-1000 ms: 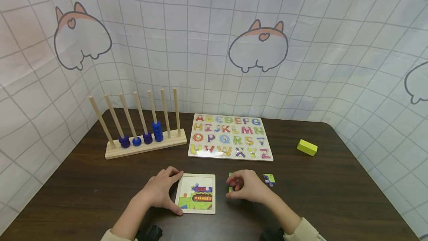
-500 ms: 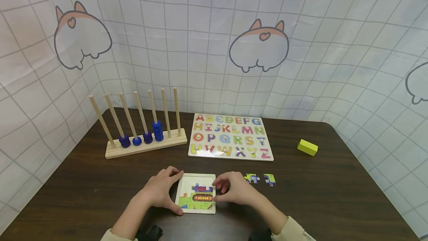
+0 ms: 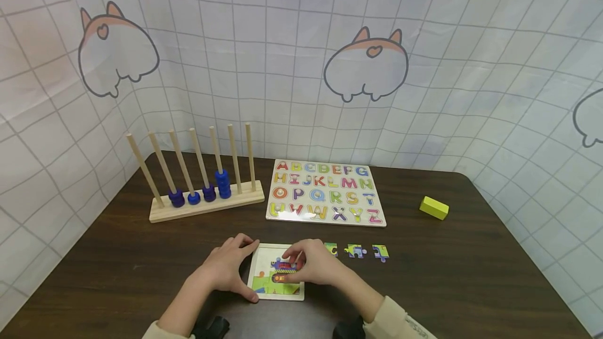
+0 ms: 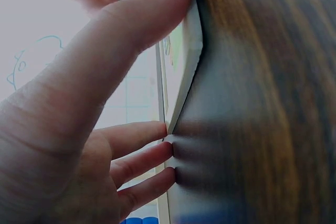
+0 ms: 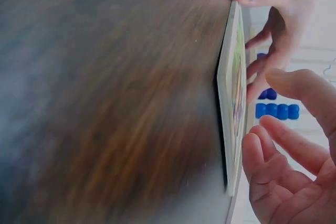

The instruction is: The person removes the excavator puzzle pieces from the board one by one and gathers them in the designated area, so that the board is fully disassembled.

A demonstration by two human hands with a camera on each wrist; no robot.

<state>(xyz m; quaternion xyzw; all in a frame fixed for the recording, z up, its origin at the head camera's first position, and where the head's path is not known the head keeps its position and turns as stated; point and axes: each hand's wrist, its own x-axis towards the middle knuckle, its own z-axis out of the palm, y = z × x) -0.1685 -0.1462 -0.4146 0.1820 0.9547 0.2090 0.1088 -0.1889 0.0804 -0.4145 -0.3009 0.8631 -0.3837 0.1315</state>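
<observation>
A square wooden jigsaw puzzle tray (image 3: 301,291), partly filled with green, red and yellow pieces, lies near me. My left hand (image 3: 230,268) holds its left side, thumb at the near left corner and fingers at the far left corner. In the left wrist view the thumb (image 4: 157,9) lies along the tray edge. My right hand (image 3: 313,263) is over the tray's right half, covering part of the picture. In the right wrist view its thumb (image 5: 302,90) and index finger stand apart, and no piece shows between them. Its lower fingertips (image 5: 252,150) are close to the tray.
Three loose jigsaw pieces lie right of the tray: one partly hidden piece (image 3: 331,248), a middle piece (image 3: 355,250) and a right piece (image 3: 380,251). Behind stand an alphabet board (image 3: 325,192) and a peg stand (image 3: 207,208) with blue beads. A yellow block (image 3: 434,207) lies right.
My right hand has moved left from beside the loose pieces to over the tray, uncovering pieces on the table. My left hand has stayed at the tray's left side.
</observation>
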